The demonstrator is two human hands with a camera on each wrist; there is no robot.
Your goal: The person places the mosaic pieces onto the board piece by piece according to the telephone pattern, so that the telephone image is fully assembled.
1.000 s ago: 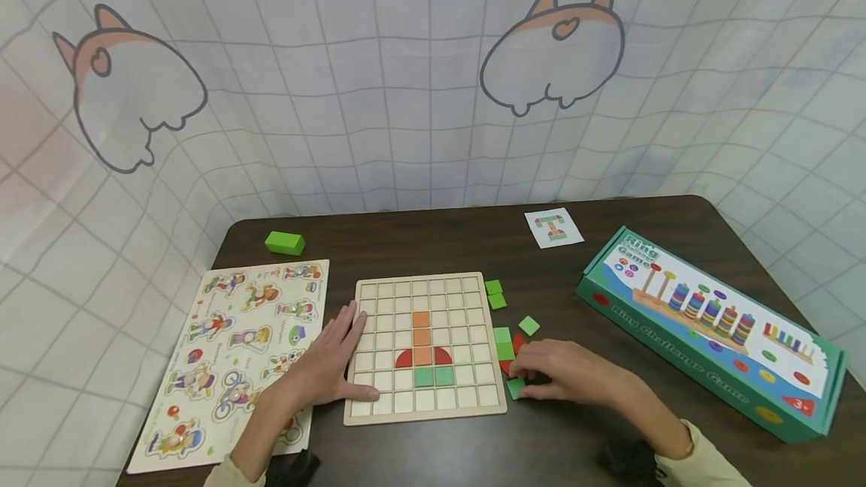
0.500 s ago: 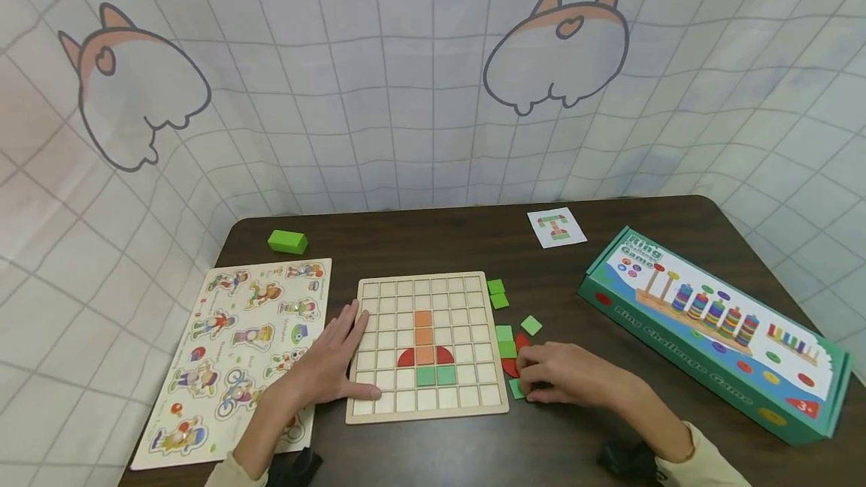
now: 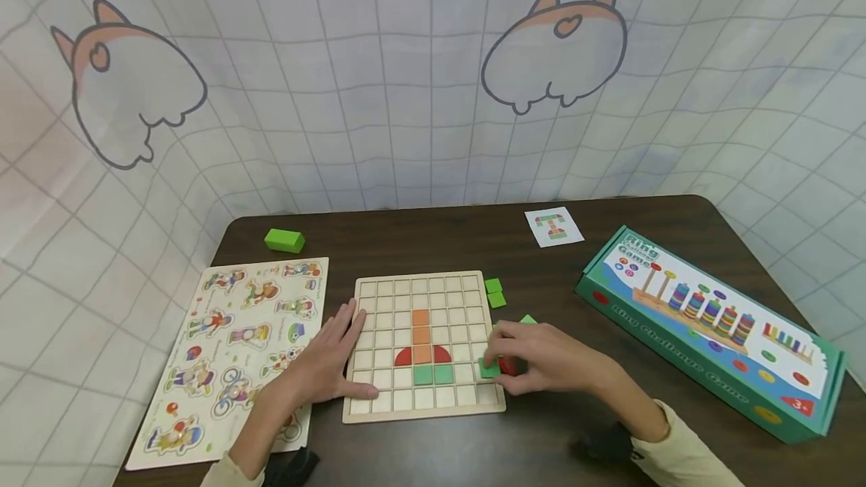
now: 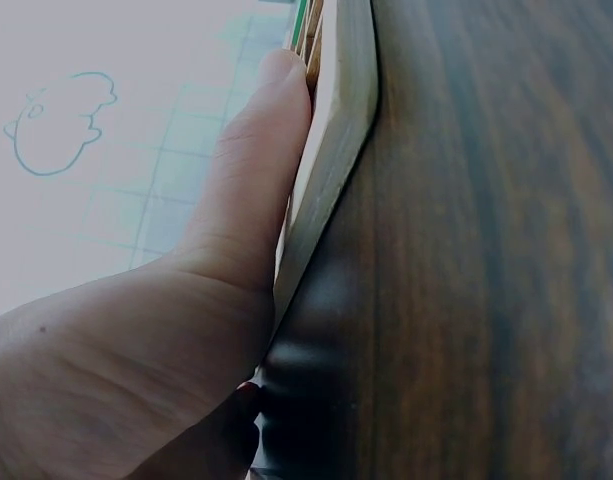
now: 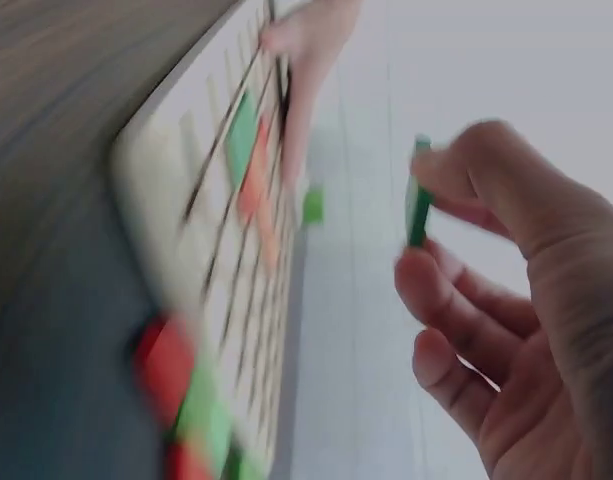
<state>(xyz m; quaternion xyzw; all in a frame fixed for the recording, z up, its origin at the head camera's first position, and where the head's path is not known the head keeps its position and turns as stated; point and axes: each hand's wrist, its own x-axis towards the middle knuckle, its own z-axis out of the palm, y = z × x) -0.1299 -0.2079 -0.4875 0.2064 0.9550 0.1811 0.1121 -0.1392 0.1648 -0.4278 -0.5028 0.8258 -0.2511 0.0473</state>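
Observation:
A wooden grid board [image 3: 389, 404] lies on the dark table. Set in its cells are a column of orange squares [image 3: 421, 335], a red quarter-round piece [image 3: 403, 356] on either side of it, and two green squares [image 3: 433, 374] below. My left hand [image 3: 323, 359] rests along the board's left edge, fingers straight, thumb [image 4: 261, 150] over the rim. Thumb and fingers of my right hand [image 3: 544, 355] pinch a green square tile [image 5: 419, 195], raised at the board's right edge. Beneath that hand, red pieces [image 5: 168, 370] and a green tile [image 5: 204, 410] are partly hidden.
Two green tiles [image 3: 495, 293] lie right of the board, another [image 3: 528, 319] behind my right hand. A pattern card [image 3: 554, 227] sits at the back. A ring game box [image 3: 710, 337] stands right, a picture puzzle board [image 3: 237, 367] left, a green block [image 3: 284, 240] back left.
My right hand has picked up the green tile from the table beside the board and carried it up and left to the board's right edge. My left hand stays in place.

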